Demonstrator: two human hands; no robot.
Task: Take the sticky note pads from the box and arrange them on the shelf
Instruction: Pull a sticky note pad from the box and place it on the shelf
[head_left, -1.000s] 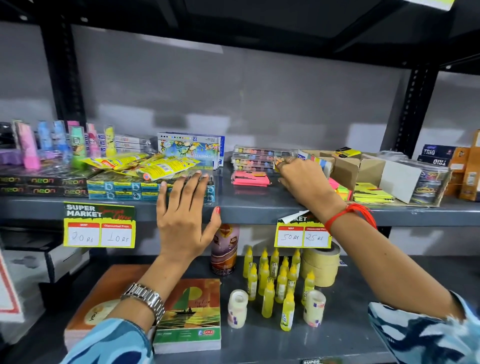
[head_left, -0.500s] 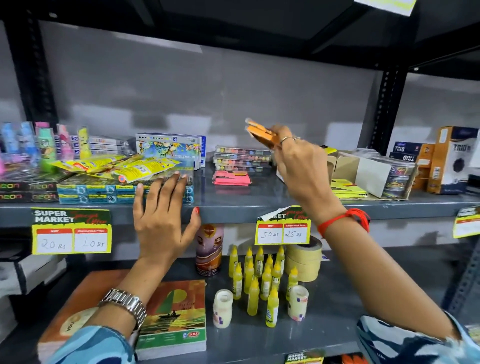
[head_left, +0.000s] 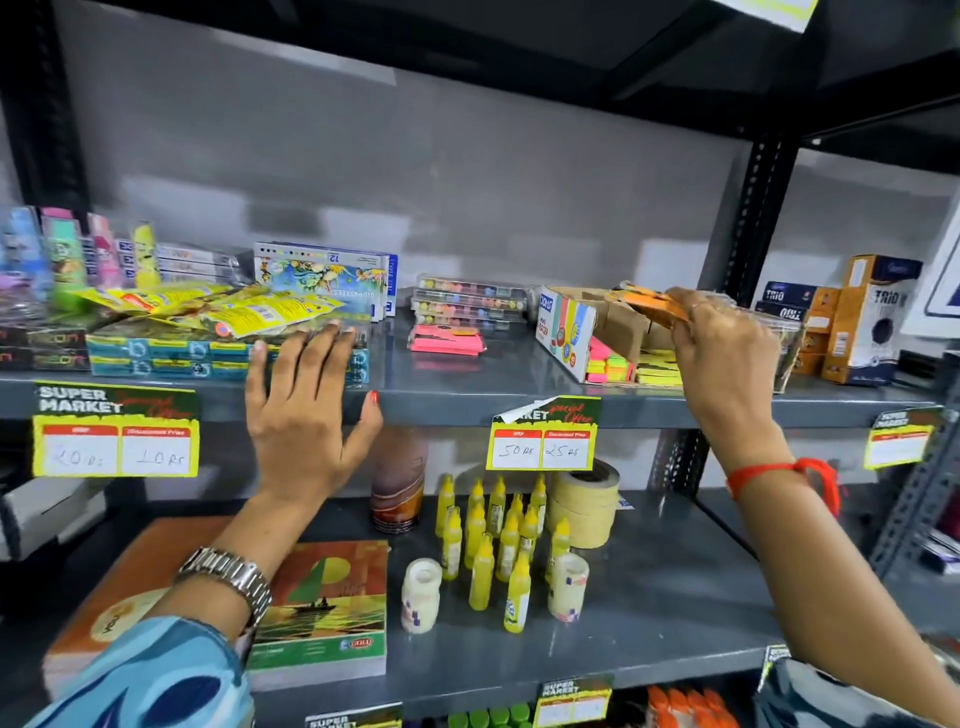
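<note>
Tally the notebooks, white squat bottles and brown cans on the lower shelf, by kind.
Thick softcover notebooks, one orange, one green: 2
White squat plastic bottles: 2
Brown cylindrical can: 1
Total: 5

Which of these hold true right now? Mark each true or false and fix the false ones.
1. The right hand holds an orange sticky note pad. True.
2. The left hand grips a glue bottle. False: it rests flat on the shelf edge, holding nothing.
3. Pink sticky note pads lie on the upper shelf. True.
4. The cardboard box is empty. False: yellow and multicoloured pads remain inside.
</note>
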